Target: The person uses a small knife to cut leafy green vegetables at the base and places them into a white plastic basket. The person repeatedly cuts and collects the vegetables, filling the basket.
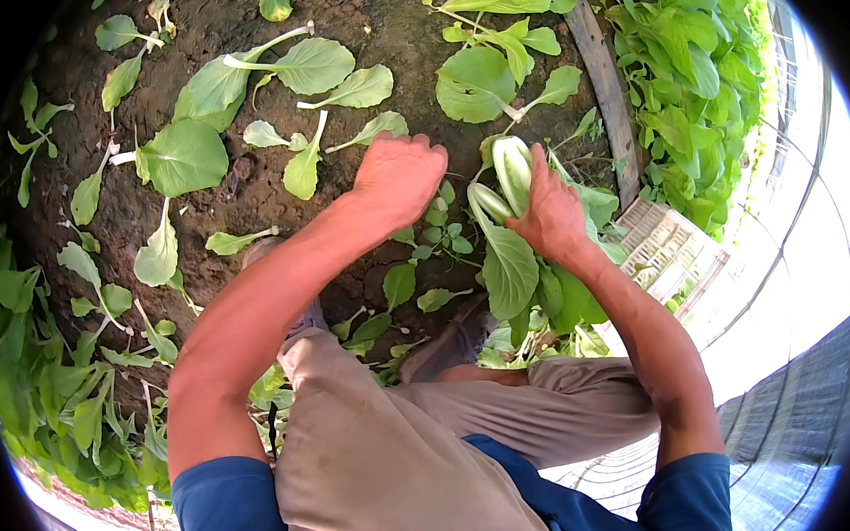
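Observation:
My right hand (557, 217) grips a leafy head of greens, likely bok choy (513, 172). Its thick pale stalks point away from me, and its broad leaves hang back towards my shoe. To the left, my left hand (401, 176) is curled into a fist above the soil, apart from the head. A thin sliver shows beside its knuckles; the inside of the fist is hidden. Just below the fist grows a small weed (445, 231) with rounded leaves. A large loose leaf (476, 85) lies beyond the held head.
Loose leaves, such as one broad leaf (186, 157), are scattered over the brown soil (244, 178). A wooden board (604, 86) edges the bed at right, beside dense greens (689, 52). A slatted crate (668, 243) stands near my right forearm. More greens (20, 327) grow at left.

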A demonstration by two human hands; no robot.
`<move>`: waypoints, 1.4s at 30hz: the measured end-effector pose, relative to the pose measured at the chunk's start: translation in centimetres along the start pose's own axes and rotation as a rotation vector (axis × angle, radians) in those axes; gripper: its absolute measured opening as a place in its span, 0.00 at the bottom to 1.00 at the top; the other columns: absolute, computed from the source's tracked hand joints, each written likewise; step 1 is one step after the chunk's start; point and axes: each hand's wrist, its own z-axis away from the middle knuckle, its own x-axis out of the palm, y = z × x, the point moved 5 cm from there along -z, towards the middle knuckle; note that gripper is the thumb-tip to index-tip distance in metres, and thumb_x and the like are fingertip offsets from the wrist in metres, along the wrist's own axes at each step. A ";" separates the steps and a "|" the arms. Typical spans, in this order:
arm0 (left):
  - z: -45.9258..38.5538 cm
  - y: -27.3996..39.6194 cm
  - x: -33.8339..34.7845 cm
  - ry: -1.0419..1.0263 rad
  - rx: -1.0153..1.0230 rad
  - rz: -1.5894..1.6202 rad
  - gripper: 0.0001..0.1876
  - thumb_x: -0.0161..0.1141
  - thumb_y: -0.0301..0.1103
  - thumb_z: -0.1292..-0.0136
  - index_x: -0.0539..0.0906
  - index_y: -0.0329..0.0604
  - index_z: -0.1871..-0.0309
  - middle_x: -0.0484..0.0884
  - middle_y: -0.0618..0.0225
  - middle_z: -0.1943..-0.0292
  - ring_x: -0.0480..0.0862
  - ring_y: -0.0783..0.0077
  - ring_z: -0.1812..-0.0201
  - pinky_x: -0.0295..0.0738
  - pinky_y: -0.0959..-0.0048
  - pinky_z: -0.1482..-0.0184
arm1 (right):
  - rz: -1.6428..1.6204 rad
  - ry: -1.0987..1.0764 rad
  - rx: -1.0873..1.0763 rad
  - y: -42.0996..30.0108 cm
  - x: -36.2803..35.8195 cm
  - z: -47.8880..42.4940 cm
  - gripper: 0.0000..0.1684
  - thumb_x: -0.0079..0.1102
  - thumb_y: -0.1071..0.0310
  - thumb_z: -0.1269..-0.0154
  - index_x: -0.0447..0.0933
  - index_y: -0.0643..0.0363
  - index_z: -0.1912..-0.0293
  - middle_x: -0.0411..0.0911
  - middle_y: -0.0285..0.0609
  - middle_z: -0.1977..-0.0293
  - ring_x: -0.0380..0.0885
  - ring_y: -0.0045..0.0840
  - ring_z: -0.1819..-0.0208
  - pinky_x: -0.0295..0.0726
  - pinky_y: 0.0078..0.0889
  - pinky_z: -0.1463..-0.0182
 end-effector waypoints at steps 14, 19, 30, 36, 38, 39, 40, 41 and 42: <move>0.2 1.2 -0.1 -0.030 -0.066 0.206 0.12 0.70 0.36 0.32 0.86 0.36 0.55 0.89 0.49 0.56 0.91 0.45 0.55 0.85 0.48 0.52 | -0.176 0.078 -0.099 2.2 0.2 0.9 0.75 0.84 0.50 0.47 0.43 0.62 0.14 0.71 0.65 0.30 0.74 0.58 0.29 0.69 0.64 0.25; 0.2 1.2 1.0 0.014 -0.057 0.157 0.11 0.69 0.36 0.31 0.86 0.37 0.55 0.89 0.51 0.56 0.92 0.49 0.54 0.84 0.49 0.51 | -0.171 -0.018 -0.006 0.5 -0.1 1.7 0.80 0.86 0.46 0.48 0.39 0.58 0.12 0.68 0.63 0.27 0.72 0.59 0.27 0.65 0.74 0.24; -0.9 1.8 1.8 0.028 -0.003 0.099 0.11 0.71 0.37 0.31 0.85 0.37 0.58 0.87 0.51 0.60 0.91 0.47 0.56 0.82 0.49 0.51 | -0.108 0.049 0.092 -2.2 0.5 2.4 0.82 0.85 0.46 0.49 0.35 0.57 0.12 0.60 0.63 0.22 0.69 0.62 0.25 0.63 0.77 0.22; -1.0 2.3 1.9 -0.072 0.014 0.001 0.07 0.68 0.33 0.33 0.87 0.40 0.58 0.88 0.54 0.60 0.91 0.52 0.57 0.83 0.55 0.52 | -0.177 0.056 0.113 -2.0 1.9 1.5 0.76 0.81 0.57 0.47 0.38 0.57 0.13 0.74 0.64 0.33 0.80 0.58 0.36 0.73 0.62 0.28; -0.3 2.4 1.0 -0.031 0.110 -0.111 0.06 0.65 0.28 0.37 0.89 0.41 0.58 0.89 0.57 0.60 0.91 0.56 0.58 0.84 0.61 0.53 | -0.120 0.086 0.091 -1.2 2.3 1.5 0.74 0.80 0.59 0.47 0.39 0.58 0.13 0.78 0.63 0.38 0.82 0.57 0.38 0.73 0.60 0.29; 0.2 2.0 0.8 -0.022 0.127 -0.119 0.06 0.68 0.31 0.36 0.88 0.42 0.58 0.88 0.57 0.60 0.91 0.55 0.57 0.83 0.59 0.52 | -0.095 0.101 0.073 -1.1 2.2 1.4 0.73 0.79 0.60 0.47 0.40 0.58 0.13 0.80 0.62 0.40 0.82 0.56 0.40 0.73 0.59 0.29; 0.7 1.6 0.6 -0.013 0.143 -0.127 0.08 0.70 0.34 0.35 0.87 0.42 0.58 0.87 0.58 0.60 0.90 0.54 0.57 0.82 0.58 0.52 | -0.119 0.077 0.049 -0.7 1.9 1.3 0.72 0.79 0.60 0.46 0.41 0.58 0.13 0.80 0.62 0.39 0.83 0.56 0.40 0.74 0.58 0.29; 1.3 1.2 0.3 -0.003 0.160 -0.136 0.10 0.73 0.37 0.34 0.86 0.42 0.58 0.86 0.58 0.61 0.89 0.54 0.57 0.81 0.56 0.51 | -0.142 0.054 0.026 -0.1 1.4 1.2 0.71 0.79 0.61 0.46 0.41 0.59 0.14 0.80 0.63 0.39 0.83 0.56 0.40 0.75 0.58 0.30; 1.9 0.5 -0.3 0.060 0.134 -0.099 0.11 0.73 0.37 0.34 0.85 0.43 0.58 0.85 0.59 0.61 0.89 0.54 0.56 0.80 0.56 0.51 | -0.167 0.031 0.008 0.4 0.9 1.1 0.70 0.78 0.61 0.46 0.42 0.59 0.14 0.80 0.63 0.38 0.83 0.57 0.40 0.76 0.57 0.31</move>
